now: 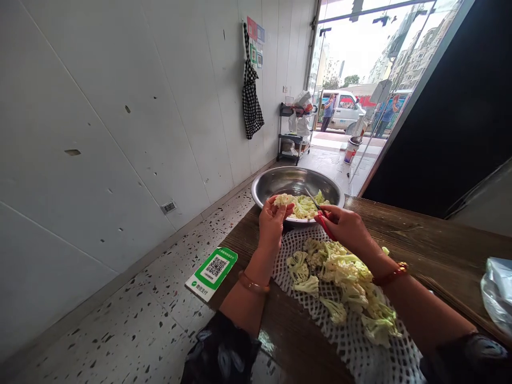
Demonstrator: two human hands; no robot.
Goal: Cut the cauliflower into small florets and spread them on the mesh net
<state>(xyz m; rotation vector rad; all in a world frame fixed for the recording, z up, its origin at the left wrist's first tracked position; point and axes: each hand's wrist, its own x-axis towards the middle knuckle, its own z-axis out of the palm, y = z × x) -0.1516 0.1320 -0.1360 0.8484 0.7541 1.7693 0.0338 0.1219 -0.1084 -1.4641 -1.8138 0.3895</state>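
Between the fingertips of my left hand (274, 220) is a pale cauliflower floret (283, 200), held over the near rim of a wide steel bowl (267, 184). My right hand (347, 226) grips red-handled scissors (325, 223), their blades pointing up and left over the bowl. Whether the blades are parted is hard to make out. Cut cauliflower pieces (306, 207) lie inside the bowl. Nearer to me, a heap of larger cauliflower chunks (344, 272) rests on a white mesh sheet (320, 317), below my right forearm.
The dark wooden table (408, 221) carries a green QR-code card (214, 271) at its left edge and a plastic bag (498, 293) at far right. Beyond are a shelf cart (294, 133), a hanging checked apron (252, 98), a bucket (352, 149) and a person (328, 112) outside.
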